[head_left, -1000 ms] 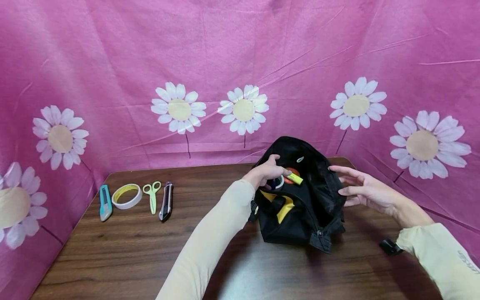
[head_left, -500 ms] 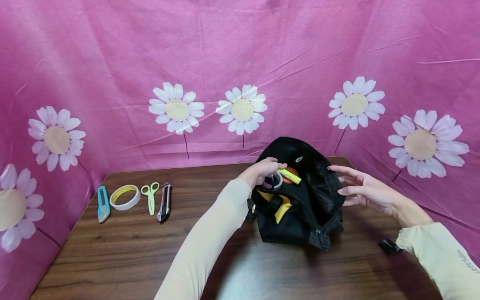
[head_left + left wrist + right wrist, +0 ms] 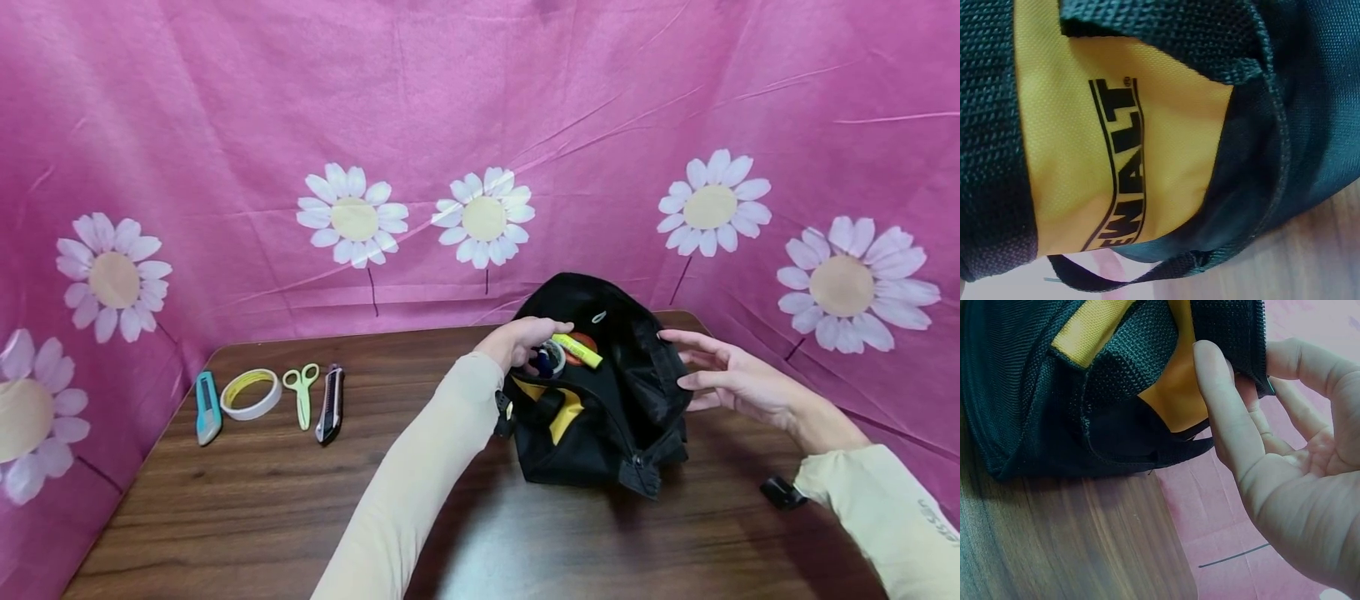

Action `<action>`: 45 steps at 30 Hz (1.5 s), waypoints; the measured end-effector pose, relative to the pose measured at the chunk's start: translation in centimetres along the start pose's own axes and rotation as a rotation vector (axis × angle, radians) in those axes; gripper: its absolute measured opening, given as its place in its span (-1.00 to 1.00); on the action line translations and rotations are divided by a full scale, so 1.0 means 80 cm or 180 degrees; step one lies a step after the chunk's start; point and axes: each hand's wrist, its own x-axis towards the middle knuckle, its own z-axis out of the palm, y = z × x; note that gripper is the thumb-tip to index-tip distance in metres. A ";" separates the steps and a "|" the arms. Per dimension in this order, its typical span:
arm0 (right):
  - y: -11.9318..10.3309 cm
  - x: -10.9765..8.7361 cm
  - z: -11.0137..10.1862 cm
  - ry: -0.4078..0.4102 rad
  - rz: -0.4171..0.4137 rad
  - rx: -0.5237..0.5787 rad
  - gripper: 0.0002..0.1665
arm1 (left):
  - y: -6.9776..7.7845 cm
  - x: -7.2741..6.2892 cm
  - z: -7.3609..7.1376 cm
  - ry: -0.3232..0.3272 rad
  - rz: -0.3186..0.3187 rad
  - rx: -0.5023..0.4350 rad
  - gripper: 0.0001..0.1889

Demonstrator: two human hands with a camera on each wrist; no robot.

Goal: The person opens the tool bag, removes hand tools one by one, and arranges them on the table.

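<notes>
A black tool bag (image 3: pixel 585 433) with yellow panels stands unzipped on the table. My right hand (image 3: pixel 731 379) grips the right edge of its mouth; in the right wrist view the thumb (image 3: pixel 1216 381) is on the near side of the zipped edge, fingers behind. My left hand (image 3: pixel 521 340) reaches over the left side of the mouth, its lower fingers partly hidden. One finger lies over the end of a yellow marker (image 3: pixel 579 352). Close by the hand is a pale tape roll (image 3: pixel 557 357) with something dark blue in it; I cannot tell whether the hand holds it. The left wrist view shows the yellow panel (image 3: pixel 1172 144).
Left on the wooden table (image 3: pixel 262 500) lie a teal box cutter (image 3: pixel 208 408), a white and yellow tape roll (image 3: pixel 258 408), light green scissors (image 3: pixel 302 396) and a black and grey box cutter (image 3: pixel 330 404). A pink flowered cloth (image 3: pixel 600 100) hangs behind.
The yellow marker has shifted a little left in the bag, and my left hand has drawn slightly left. The finger that pressed on the marker now stretches over its end. The right hand keeps its grip.
</notes>
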 end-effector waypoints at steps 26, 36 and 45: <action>0.006 0.001 0.003 0.0114 0.0086 -0.0122 -0.21 | -0.042 0.044 0.020 0.0528 0.0347 -0.0625 -0.51; 0.004 0.001 0.000 0.0091 0.0058 -0.0051 -0.20 | -0.042 0.047 0.026 0.0643 0.0462 -0.0839 -0.53; 0.000 -0.004 0.002 0.0089 0.0041 -0.0075 -0.21 | -0.041 0.052 0.031 0.0562 0.0532 -0.0991 -0.46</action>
